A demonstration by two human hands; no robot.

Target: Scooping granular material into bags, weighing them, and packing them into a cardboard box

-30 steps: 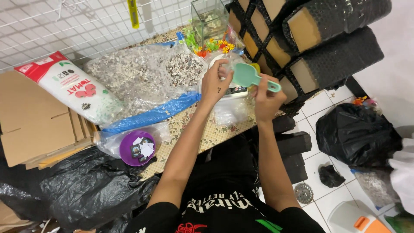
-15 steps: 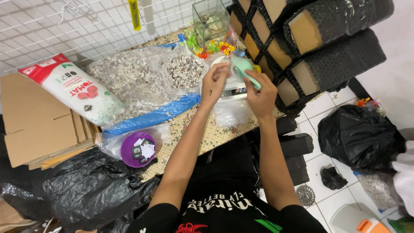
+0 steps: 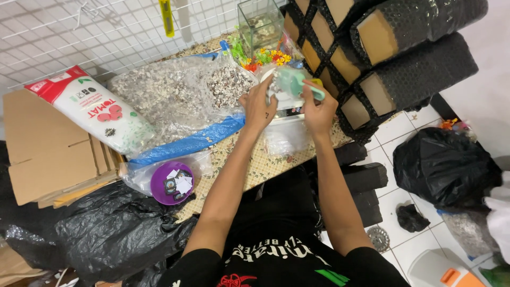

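Beside the small glass tank [image 3: 260,24], the mint green scoop [image 3: 295,84] is motion-blurred, and its bowl is partly covered by the left hand [image 3: 258,109] and right hand [image 3: 317,109]. Whatever lies in the scoop cannot be made out. Just below the tank, a clear bag [image 3: 284,135] hides behind both hands; its contents are unreadable. Left of the tank, the flattened cardboard [image 3: 37,154] is cut by the frame's edge. Well below-right of the tank, an orange-lidded white container [image 3: 441,273] runs off the bottom edge.
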